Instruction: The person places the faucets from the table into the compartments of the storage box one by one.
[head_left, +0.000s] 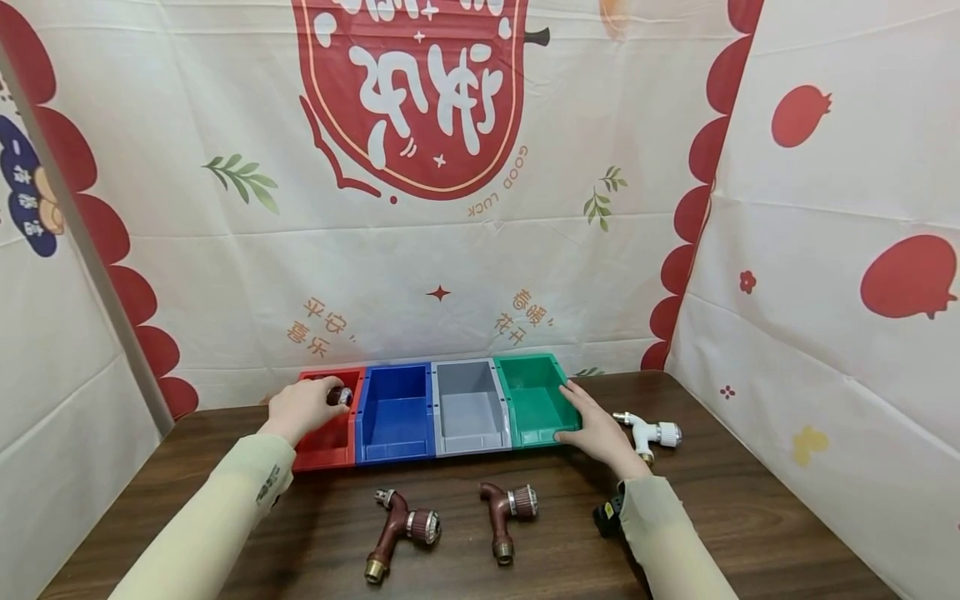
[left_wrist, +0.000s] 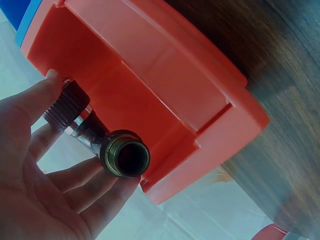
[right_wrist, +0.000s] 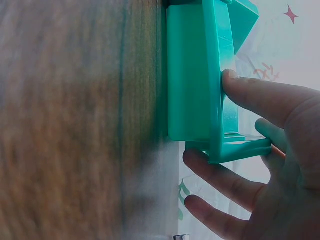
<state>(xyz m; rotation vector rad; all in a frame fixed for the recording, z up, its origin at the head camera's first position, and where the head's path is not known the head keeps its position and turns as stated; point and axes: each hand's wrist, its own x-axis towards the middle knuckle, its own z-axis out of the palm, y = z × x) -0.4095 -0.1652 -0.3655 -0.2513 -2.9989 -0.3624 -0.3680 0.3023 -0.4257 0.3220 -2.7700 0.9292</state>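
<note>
My left hand point(head_left: 303, 407) holds a dark brown-red tap point(left_wrist: 75, 107) over the red bin point(left_wrist: 150, 95). Its ribbed knob is between thumb and fingers, and the threaded pipe end faces the left wrist camera. In the head view most of that tap is hidden by the hand. On the right, my right hand point(head_left: 600, 429) rests at the side of the green bin point(head_left: 536, 400). Its thumb touches the front edge, and the other fingers are spread along the side wall, fairly straight. Two more brown-red taps, one point(head_left: 397, 533) left and one point(head_left: 506, 517) right, lie on the table before the bins.
Between the red and green bins stand a blue bin point(head_left: 397, 412) and a grey bin point(head_left: 471, 408), joined in one row. A white tap point(head_left: 648, 433) lies right of my right hand on the wooden table point(head_left: 585, 550). Printed cloth point(head_left: 420, 258) hangs behind and at both sides.
</note>
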